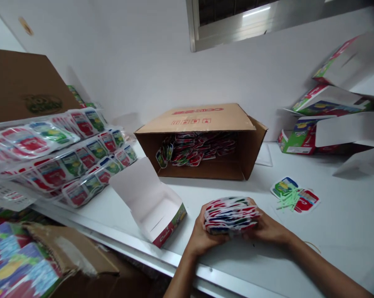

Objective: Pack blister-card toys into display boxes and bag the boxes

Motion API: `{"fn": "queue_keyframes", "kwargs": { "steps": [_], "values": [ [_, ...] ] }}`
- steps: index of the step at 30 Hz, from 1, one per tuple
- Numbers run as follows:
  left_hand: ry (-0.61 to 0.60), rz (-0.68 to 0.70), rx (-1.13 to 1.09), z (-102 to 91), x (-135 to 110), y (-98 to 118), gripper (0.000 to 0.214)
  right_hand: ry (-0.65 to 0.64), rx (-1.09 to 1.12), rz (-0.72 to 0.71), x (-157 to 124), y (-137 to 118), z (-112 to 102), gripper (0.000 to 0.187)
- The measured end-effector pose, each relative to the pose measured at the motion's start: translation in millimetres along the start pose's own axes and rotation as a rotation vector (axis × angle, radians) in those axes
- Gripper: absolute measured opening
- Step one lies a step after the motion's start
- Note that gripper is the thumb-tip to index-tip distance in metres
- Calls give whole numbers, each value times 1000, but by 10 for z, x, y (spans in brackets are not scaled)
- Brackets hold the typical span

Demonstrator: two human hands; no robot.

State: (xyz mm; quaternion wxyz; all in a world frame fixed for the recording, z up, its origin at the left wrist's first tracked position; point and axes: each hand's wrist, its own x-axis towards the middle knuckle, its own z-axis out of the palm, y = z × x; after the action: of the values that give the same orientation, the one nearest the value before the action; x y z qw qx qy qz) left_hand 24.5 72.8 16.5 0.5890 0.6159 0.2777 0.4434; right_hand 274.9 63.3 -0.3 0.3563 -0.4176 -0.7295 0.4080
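The person's left hand (203,236) is bare, and so is the right hand (269,228). The left arm (183,267) is bare all the way down to where the picture stops. The right arm (322,265) is bare too, as far as it shows. Both arms look thin and smooth. They are skinny at the wrists (288,238) and get wider farther from the hands. Only bits of the fingers (216,239) show. The right ones are blurry, and the nails are too fuzzy to see well.

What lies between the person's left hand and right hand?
In the head view, a stack of flat packets is held between the left hand and right hand.
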Motion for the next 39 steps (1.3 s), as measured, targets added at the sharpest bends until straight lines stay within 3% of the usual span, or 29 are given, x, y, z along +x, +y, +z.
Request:
{"fn": "queue_keyframes", "kwargs": {
  "steps": [3, 6, 11, 15, 19, 21, 24, 27, 31, 35, 39],
  "values": [
    [79, 10, 82, 63, -14, -9, 74, -75, -30, -43, -48, -23, 48, 91],
    [153, 26, 173, 131, -16, 18, 65, -67, -84, -50, -77, -83, 87, 73],
    [158, 43, 173, 126, -21, 54, 73, -51, -60, -65, 2, -134, 73, 60],
    [84, 18, 42, 53, -79, -39, 91, -113, 107, 55, 22, -77, 111, 56],
    [166, -14, 118, 109, -158, -71, 74, -23, 214, 157, -25, -22, 151, 53],
    [250, -73, 101, 163, -171, 23, 64, -11, 273, 195, 31, -76, 130, 46],
    [352, -83, 17, 160, -155, 346, 54, 5, 359, 183, 329, -340, 104, 49],
    [517, -40, 2, -25, -143, 782, 49, -7, 443, 97, 845, -755, 214, 59],
    [814, -8, 124, -475, -199, 1159, 51, -30, 383, 30, 1562, -1188, 642, 63],
    [988, -76, 174, -884, -332, 1139, 58, -59, 186, 55, 1964, -1290, 1112, 71],
    [1142, -222, 224, -1098, -390, 994, 66, -120, -26, 86, 2095, -1281, 1287, 77]
  ]
}}
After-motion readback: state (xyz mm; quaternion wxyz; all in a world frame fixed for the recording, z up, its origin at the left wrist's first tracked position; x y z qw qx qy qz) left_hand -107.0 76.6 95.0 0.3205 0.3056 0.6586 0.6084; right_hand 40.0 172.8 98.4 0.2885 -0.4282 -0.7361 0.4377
